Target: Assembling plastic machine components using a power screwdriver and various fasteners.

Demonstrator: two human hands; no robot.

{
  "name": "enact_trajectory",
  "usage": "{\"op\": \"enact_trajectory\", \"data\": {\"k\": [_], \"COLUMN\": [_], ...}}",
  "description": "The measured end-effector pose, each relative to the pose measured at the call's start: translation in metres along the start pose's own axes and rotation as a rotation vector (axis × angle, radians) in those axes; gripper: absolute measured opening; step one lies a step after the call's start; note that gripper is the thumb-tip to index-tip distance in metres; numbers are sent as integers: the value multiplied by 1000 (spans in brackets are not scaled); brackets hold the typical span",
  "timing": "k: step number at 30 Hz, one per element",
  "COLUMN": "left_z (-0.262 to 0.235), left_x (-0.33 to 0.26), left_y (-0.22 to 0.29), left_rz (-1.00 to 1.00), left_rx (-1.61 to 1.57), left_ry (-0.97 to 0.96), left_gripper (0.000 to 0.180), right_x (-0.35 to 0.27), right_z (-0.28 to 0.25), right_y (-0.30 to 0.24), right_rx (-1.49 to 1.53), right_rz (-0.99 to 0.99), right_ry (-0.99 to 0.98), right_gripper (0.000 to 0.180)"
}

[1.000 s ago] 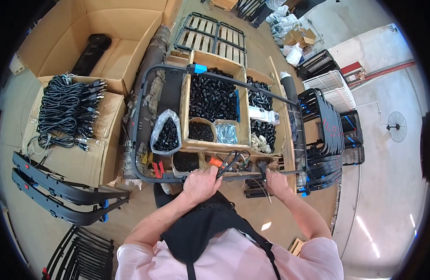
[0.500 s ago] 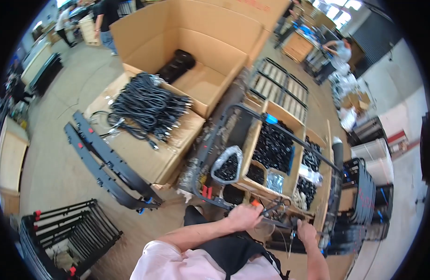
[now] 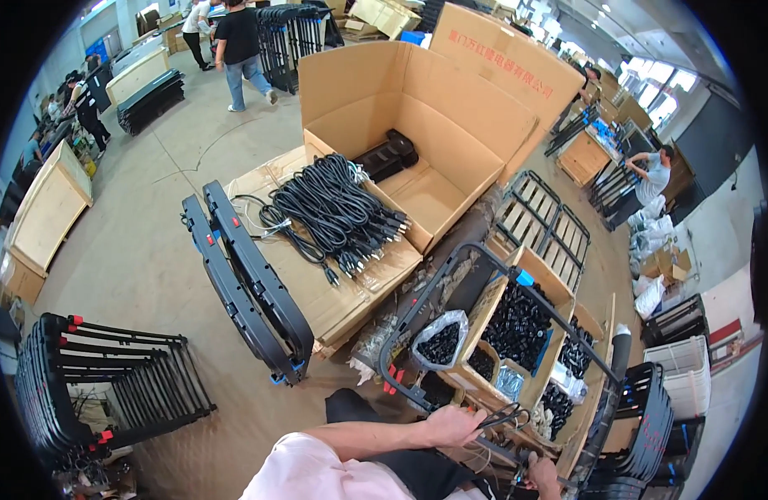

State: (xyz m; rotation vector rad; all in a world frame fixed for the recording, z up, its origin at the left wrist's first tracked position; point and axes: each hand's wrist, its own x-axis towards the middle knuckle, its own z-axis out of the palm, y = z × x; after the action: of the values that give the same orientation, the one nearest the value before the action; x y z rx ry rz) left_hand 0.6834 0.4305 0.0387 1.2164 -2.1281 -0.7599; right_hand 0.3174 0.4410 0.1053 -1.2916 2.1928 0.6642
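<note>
My left hand (image 3: 453, 426) is closed at the near edge of a black tube-framed cart (image 3: 417, 304). It holds a black-handled tool like scissors (image 3: 504, 415). My right hand (image 3: 543, 477) is a fist further right on the cart's near rail, with thin wires running by it. The cart carries wooden bins (image 3: 491, 307) of small black parts and a clear bag of black parts (image 3: 440, 340) in its left corner.
To the left, a bundle of black power cables (image 3: 334, 208) lies on flat cardboard beside a large open cardboard box (image 3: 417, 125). Long black frames (image 3: 251, 283) lean nearby, and black racks (image 3: 101, 375) are stacked at lower left. Several people work in the background.
My view has swung left and up, so the cart now sits at lower right and the cables and box fill the middle. Both hands have stayed at the cart's near edge.
</note>
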Motion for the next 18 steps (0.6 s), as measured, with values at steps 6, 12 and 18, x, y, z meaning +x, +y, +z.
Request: {"op": "enact_trajectory", "data": {"k": [6, 12, 18], "left_z": [0, 7, 2], "left_x": [4, 0, -2], "left_y": [3, -5, -5], "left_rz": [63, 59, 96], "left_rx": [-32, 5, 10], "left_ry": [74, 87, 100], "left_gripper": [36, 37, 37], "right_x": [28, -16, -54], "right_z": [35, 2, -17], "right_y": [42, -8, -39], "right_rx": [-297, -133, -49], "right_rz": [-402, -92, -28], "right_ry": [309, 150, 43], "right_gripper": [58, 68, 76]}}
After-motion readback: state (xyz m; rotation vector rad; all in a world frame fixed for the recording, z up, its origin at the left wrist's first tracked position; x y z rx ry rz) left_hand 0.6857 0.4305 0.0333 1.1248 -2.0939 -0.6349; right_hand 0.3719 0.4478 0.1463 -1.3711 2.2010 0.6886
